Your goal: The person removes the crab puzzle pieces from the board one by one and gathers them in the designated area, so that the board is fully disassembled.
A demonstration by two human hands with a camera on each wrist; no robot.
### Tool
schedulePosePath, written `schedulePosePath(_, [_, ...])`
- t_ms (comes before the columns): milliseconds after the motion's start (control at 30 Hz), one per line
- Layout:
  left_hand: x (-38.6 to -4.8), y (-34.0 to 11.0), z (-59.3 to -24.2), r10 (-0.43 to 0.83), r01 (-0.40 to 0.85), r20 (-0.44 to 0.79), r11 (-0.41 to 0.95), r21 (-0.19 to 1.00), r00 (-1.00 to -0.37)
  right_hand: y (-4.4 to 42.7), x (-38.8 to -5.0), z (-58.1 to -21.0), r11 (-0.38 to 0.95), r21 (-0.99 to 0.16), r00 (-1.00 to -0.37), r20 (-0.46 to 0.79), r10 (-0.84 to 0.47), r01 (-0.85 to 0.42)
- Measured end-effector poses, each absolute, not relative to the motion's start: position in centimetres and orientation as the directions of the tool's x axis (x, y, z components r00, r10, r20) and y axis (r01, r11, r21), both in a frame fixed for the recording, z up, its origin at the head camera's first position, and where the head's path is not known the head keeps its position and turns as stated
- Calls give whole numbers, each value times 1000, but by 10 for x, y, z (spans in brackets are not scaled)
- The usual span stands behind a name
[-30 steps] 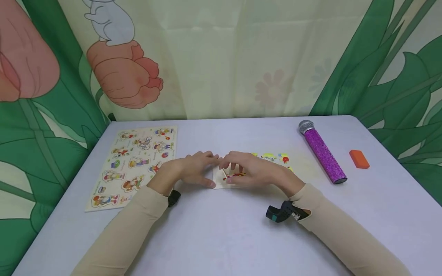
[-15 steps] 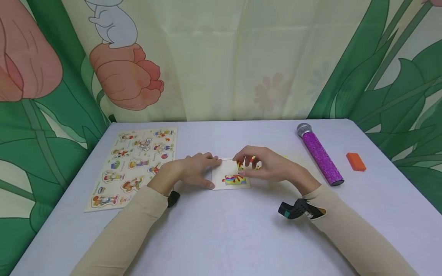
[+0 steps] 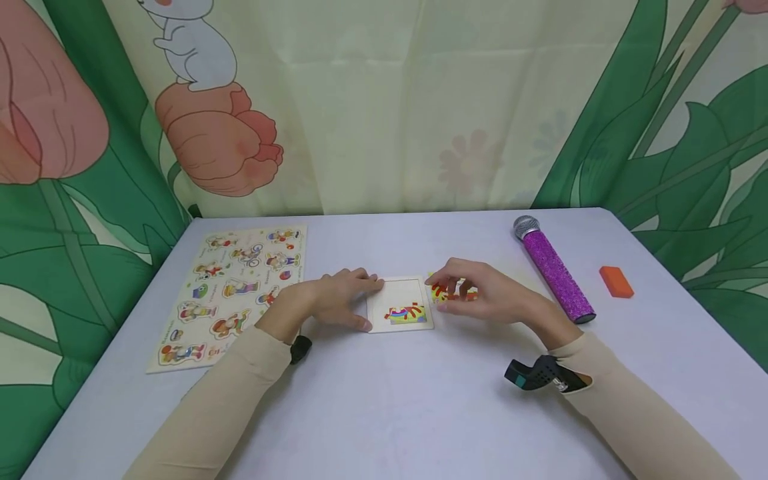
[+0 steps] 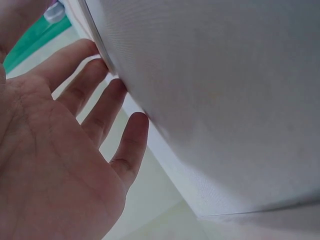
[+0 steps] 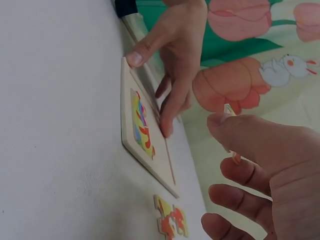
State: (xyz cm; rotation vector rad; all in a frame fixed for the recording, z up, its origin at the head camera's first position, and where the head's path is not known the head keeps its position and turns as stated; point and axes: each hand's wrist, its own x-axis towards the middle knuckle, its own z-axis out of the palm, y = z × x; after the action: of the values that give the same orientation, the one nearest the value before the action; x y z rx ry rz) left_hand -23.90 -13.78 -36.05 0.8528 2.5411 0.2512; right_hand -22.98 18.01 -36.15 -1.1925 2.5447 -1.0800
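Note:
A small wooden jigsaw tray lies mid-table, a colourful joined patch of puzzle in its near right part. My left hand rests along the tray's left edge, thumb at the near corner and fingers spread to the far one. Just right of the tray, my right hand is raised a little above the table. Between its thumb and index finger it pinches a puzzle piece, seen mostly edge-on in the right wrist view. Below it, red and yellow puzzle pieces lie beside the tray, partly hidden by the hand in the head view.
On the left lies a large picture board with several cartoon children, its right side under my left forearm. A glittery purple microphone and an orange block lie on the right. A printed curtain hangs behind the table.
My right hand has moved right, off the tray to the loose pieces beside it, uncovering the patch in the tray. It now pinches a puzzle piece. My left hand stays on the tray's edge.

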Motion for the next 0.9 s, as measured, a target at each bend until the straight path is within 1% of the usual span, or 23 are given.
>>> schedulePosePath(300, [-239, -137, -361, 604, 529, -358, 797, 292, -712, 195, -220, -365, 506, -664, -736, 99, -669, -550])
schedulePosePath(567, [-238, -139, -360, 600, 523, -365, 800, 294, -712, 206, -215, -371, 542, -665, -750, 41, -661, -514])
schedulePosePath(700, [-240, -139, -362, 606, 528, -353, 795, 300, -712, 210, -215, -372, 544, -653, -736, 31, -676, -527])
schedulePosePath(900, [-242, -138, -362, 605, 530, -354, 796, 293, -713, 213, -216, -374, 504, -641, -675, 30, -738, -579])
